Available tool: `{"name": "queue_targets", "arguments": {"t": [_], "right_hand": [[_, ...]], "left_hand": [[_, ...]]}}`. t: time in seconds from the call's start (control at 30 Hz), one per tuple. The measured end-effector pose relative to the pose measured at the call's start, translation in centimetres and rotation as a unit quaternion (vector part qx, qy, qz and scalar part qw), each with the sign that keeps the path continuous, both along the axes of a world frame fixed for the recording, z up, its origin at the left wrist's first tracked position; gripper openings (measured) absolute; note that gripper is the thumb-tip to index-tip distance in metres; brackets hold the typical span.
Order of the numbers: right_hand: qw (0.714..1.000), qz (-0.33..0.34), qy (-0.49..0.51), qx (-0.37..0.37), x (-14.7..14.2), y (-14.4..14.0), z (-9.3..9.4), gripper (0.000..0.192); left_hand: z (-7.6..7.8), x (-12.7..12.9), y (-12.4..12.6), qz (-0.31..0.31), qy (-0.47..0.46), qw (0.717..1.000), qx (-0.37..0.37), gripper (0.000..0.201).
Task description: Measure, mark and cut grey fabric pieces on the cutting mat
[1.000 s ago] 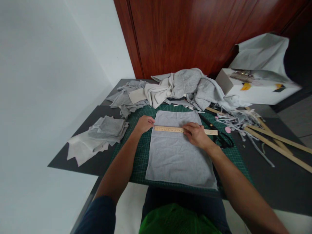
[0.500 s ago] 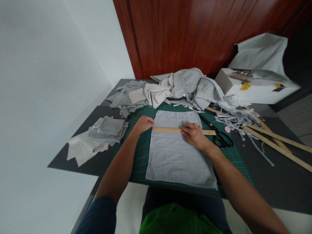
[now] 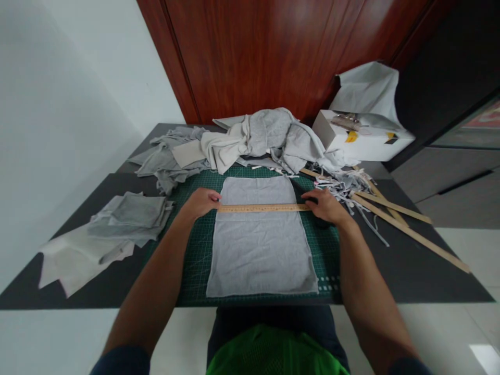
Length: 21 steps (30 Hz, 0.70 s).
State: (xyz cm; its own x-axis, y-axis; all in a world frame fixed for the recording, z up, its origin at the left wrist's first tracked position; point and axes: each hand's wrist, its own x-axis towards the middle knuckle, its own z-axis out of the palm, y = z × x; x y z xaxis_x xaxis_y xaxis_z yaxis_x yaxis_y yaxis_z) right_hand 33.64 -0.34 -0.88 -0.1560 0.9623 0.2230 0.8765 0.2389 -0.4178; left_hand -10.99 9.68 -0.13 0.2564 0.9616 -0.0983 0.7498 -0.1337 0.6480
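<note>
A wooden ruler point(image 3: 263, 208) lies straight across the upper part of a grey cloth point(image 3: 261, 255), which is spread flat on a green cutting mat point(image 3: 195, 271). My left hand point(image 3: 203, 203) pinches the ruler's left end at the cloth's left edge. At the other end, just past the cloth's right edge, my right hand point(image 3: 325, 205) has its fingers closed on the ruler. Black scissors point(image 3: 322, 224) rest on the mat beneath my right hand, which covers most of them.
Folded grey and white cloths point(image 3: 133, 213) lie on the left of the dark table point(image 3: 89, 276). Heaped fabric point(image 3: 269, 133) runs along the back. Fabric strips point(image 3: 344, 182), wooden sticks point(image 3: 410, 234) and a white box point(image 3: 363, 138) stand to the right.
My right hand has slid from the ruler's middle to its right end, over the scissors. My left hand stays at the left end. The camera view has shifted right.
</note>
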Motion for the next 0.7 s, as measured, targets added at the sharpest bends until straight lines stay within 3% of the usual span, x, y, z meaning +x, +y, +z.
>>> {"name": "queue_targets", "arguments": {"t": [0.2,0.37,0.7], "right_hand": [[0.998,0.046,0.001,-0.044,-0.7,-0.8,0.4,0.033],[0.995,0.030,-0.045,-0.083,-1.9,-1.3,0.7,0.041],[0.995,0.037,-0.066,-0.062,-1.3,-0.6,-0.4,0.036]], "left_hand": [[0.4,-0.1,0.0,0.004,-0.002,1.000,-0.003,0.027],[0.7,-0.1,0.1,0.004,-0.007,1.000,-0.013,0.026],[0.6,-0.4,0.2,-0.001,-0.005,1.000,-0.003,0.026]]}}
